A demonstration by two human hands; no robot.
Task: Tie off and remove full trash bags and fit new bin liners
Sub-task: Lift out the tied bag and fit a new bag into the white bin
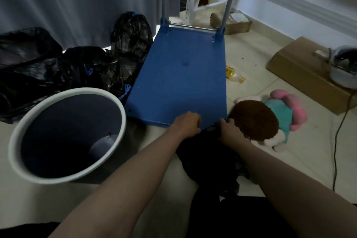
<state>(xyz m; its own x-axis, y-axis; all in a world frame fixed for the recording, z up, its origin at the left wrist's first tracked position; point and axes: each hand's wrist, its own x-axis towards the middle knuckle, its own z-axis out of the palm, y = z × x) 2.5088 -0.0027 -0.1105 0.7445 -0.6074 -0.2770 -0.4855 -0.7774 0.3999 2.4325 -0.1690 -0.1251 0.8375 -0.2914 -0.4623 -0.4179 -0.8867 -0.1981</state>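
A black trash bag (210,158) lies on the floor in front of me, below the near edge of a blue cart. My left hand (188,123) and my right hand (229,131) both grip its top edge, fingers curled, close together. To the left an empty grey bin (29,121) with a white rim stands tilted toward me, with no liner in it. Several full black bags (131,40) are piled against the curtain at the back left; blue drawstrings show on some.
The blue platform cart (183,75) fills the middle, handle at the far end. A plush toy (270,120) lies right of my hands. A cardboard box (301,71) with a grey device on it, a cable and a plastic bottle (234,75) lie on the tiled floor at right.
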